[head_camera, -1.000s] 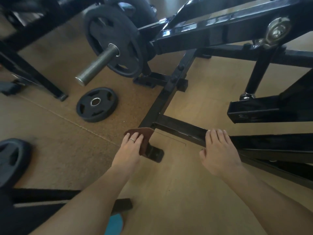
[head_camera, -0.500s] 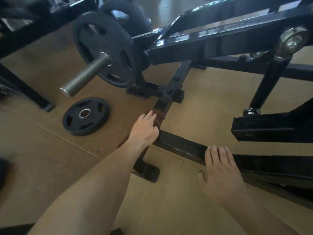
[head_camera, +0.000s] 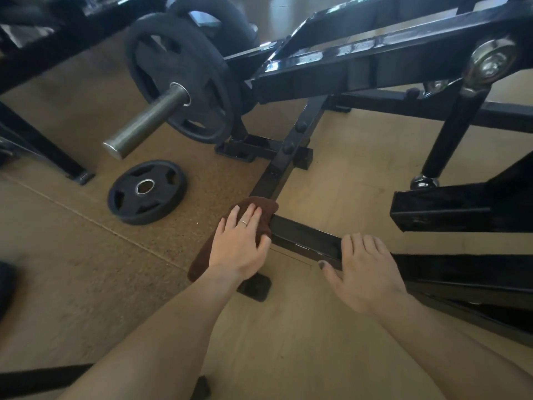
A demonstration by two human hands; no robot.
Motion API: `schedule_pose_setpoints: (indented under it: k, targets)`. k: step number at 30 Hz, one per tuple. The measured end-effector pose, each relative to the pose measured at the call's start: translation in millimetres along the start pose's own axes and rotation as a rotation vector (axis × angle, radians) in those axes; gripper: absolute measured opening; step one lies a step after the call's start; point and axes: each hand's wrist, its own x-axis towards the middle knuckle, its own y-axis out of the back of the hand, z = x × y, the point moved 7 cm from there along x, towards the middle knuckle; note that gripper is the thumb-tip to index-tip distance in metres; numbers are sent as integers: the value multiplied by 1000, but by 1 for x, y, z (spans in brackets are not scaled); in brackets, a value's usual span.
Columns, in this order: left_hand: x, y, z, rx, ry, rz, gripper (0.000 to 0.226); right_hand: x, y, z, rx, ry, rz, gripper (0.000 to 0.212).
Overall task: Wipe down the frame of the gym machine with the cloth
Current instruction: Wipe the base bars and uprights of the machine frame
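Note:
The black steel frame point(head_camera: 300, 238) of the gym machine lies low on the floor, with one bar running away from me and a cross bar running right. A brown cloth point(head_camera: 259, 204) is draped over the joint where these bars meet. My left hand point(head_camera: 240, 243) presses flat on the cloth, fingers spread, a ring on one finger. My right hand point(head_camera: 363, 269) rests on the cross bar further right, fingers over its top and thumb on its near side.
A loaded weight plate point(head_camera: 178, 76) sits on a steel sleeve point(head_camera: 144, 122) at upper left. A loose plate point(head_camera: 147, 192) lies on the cork floor left of the frame. Upper frame beams point(head_camera: 360, 67) and a footplate point(head_camera: 461, 206) overhang on the right.
My left hand with the cloth went up the far bar, then came back down to the joint. My right hand stayed on the cross bar.

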Motion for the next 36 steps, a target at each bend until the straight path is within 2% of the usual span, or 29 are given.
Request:
schedule_pose_setpoints:
  k: [2, 9, 14, 17, 22, 31, 36]
  targets:
    - [14, 0, 3, 6, -10, 12, 63, 1, -5, -1, -28, -7, -11, 85]
    - [95, 6, 25, 5, -103, -8, 61, 3, -13, 1, 0, -67, -55, 91]
    - [154, 12, 41, -29, -125, -9, 61, 7, -25, 4, -24, -75, -32, 76]
    - [175, 13, 38, -80, -129, 4, 62, 11, -26, 5, -21, -59, -42, 75]
    - [154, 13, 38, -91, -94, 14, 60, 7, -16, 2, -65, -26, -45, 82]
    - [37, 3, -10, -161, 57, 20, 61, 0, -1, -4, -19, 12, -59, 80]
    - [55, 5, -2, -150, 32, 33, 59, 1, -8, 0, 34, -44, -83, 83]
